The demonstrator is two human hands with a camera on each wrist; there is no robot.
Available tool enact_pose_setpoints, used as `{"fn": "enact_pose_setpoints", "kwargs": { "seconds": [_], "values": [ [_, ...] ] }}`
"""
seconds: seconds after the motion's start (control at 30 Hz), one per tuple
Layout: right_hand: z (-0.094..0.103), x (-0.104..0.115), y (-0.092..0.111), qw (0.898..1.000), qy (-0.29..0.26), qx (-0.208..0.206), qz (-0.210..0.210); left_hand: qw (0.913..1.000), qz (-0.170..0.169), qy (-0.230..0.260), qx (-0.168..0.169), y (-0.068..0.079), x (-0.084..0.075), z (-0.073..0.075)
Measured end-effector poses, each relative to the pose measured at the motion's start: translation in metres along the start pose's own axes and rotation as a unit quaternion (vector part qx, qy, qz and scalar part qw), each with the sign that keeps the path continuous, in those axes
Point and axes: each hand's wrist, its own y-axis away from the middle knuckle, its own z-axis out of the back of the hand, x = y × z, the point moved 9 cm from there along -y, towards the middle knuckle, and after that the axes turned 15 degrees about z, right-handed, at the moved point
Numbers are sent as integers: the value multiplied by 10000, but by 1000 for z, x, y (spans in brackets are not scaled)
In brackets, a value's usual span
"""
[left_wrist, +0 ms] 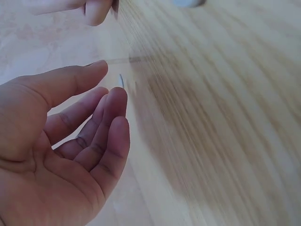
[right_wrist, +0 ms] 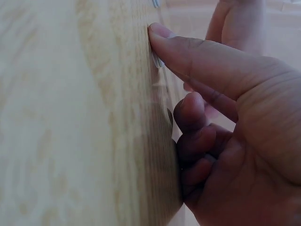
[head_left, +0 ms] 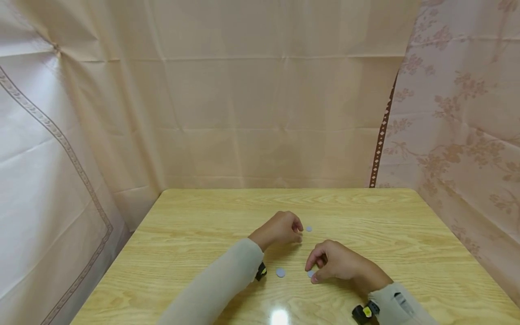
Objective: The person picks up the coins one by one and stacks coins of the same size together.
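Note:
Three small pale grey discs are on the wooden table. My left hand (head_left: 283, 227) hovers low over the far part, its fingers loosely bent and nothing between thumb and fingertips. Just beyond its fingertips lies the far disc (head_left: 309, 229), seen edge-on as a thin sliver in the left wrist view. My right hand (head_left: 339, 261) is down at the table with thumb and index finger at opposite edges of the near right disc (head_left: 310, 274), pinching it; its other fingers are curled under. Left of that hand, the near left disc (head_left: 280, 272) lies flat, untouched.
The wood-grain table (head_left: 195, 225) has its back edge against a beige cloth curtain (head_left: 260, 117). Patterned cloth (head_left: 459, 135) hangs on the right, pale cloth (head_left: 40, 180) on the left. A light reflection shows near the front of the tabletop.

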Motion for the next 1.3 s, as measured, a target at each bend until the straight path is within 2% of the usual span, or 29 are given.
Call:
{"fn": "enact_pose_setpoints", "kwargs": {
  "seconds": [0.27, 0.63, 0.8, 1.07, 1.3],
  "values": [
    [1, -1, 0, 9998, 151, -1, -95, 9989, 328, 294, 156, -13, -2, -7],
    [2, -1, 1, 9999, 92, -53, -40, 9985, 474, 64, -258, -29, -6, -13],
    [2, 0, 1, 9998, 164, -69, -15, 9975, 550, 117, -433, -38, -5, -14],
    [2, -1, 1, 9998, 169, -31, 73, 9968, 554, 99, -576, -40, -8, -12],
    [2, 0, 1, 9998, 185, -55, -83, 9966, 529, -126, -625, -37, -13, -12]
  ]
}}
